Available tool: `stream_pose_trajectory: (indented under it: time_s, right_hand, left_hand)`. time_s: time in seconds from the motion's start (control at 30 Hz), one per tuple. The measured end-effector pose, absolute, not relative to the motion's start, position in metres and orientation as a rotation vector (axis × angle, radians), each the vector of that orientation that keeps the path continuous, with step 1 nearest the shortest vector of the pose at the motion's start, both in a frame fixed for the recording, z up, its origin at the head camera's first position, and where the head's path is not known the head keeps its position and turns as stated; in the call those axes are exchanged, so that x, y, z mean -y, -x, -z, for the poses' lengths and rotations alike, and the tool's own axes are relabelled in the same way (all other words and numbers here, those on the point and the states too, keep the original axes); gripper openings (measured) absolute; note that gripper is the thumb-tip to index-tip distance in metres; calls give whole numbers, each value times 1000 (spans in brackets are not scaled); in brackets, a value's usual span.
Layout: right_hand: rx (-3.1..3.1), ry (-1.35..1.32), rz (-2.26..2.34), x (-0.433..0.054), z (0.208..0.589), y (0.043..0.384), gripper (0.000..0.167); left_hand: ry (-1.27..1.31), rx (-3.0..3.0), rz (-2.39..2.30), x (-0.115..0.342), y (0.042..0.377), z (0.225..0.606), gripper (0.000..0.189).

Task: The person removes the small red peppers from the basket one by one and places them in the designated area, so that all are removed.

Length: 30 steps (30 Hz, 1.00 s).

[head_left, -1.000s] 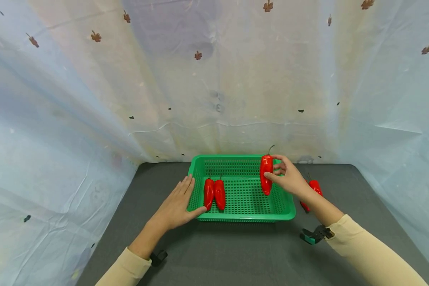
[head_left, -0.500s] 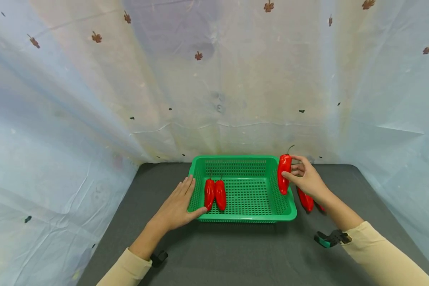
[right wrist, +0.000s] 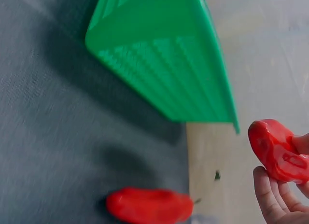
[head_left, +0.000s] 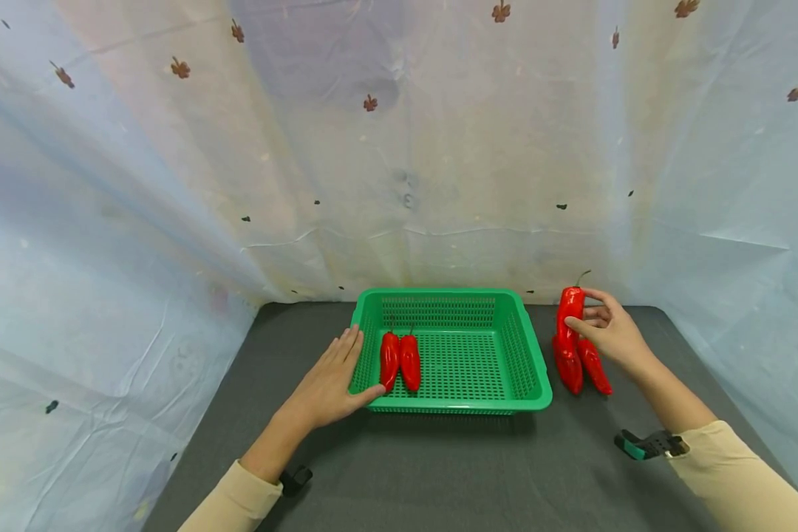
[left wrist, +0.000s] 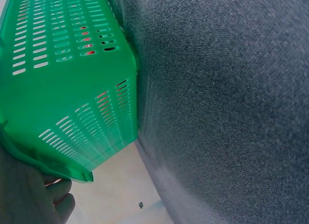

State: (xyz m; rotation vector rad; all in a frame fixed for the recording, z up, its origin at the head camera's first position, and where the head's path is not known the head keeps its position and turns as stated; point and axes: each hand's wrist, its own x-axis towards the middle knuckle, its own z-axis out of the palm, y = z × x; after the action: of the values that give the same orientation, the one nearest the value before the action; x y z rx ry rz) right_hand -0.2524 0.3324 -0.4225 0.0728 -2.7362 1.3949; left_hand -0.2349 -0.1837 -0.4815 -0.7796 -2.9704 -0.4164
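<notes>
My right hand [head_left: 613,331] pinches a red chili pepper [head_left: 570,314] between thumb and fingers, stem up, to the right of the green basket [head_left: 539,395]. In the right wrist view this held pepper [right wrist: 276,151] hangs above the table level. Behind and below it in the head view lie two more red peppers, a left one [head_left: 569,373] partly hidden and a right one [head_left: 595,367]. Two red peppers, one [head_left: 389,360] beside the other [head_left: 409,362], lie in the basket's left part. My left hand [head_left: 332,377] rests on the basket's left rim, fingers straight.
The basket's perforated side wall [left wrist: 87,122] stands on a dark grey table [head_left: 439,473]. Pale plastic sheeting [head_left: 425,177] hangs behind the table and along both sides.
My right hand has carried the held pepper rightward from above the basket to beyond its right rim, over the table peppers. The left hand has stayed in place.
</notes>
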Motion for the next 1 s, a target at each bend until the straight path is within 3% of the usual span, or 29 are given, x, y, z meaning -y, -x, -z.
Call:
stream_pose_trajectory:
  time_s: [0.6,1.0]
  right_hand:
    - [2803,109,-1267,-407,453,255,78]
    - [2941,55,-1262,-438,466,254,74]
  left_hand:
    - [769,2992,399,184,236,483,112]
    - [768,2981,400,184,236,483,112]
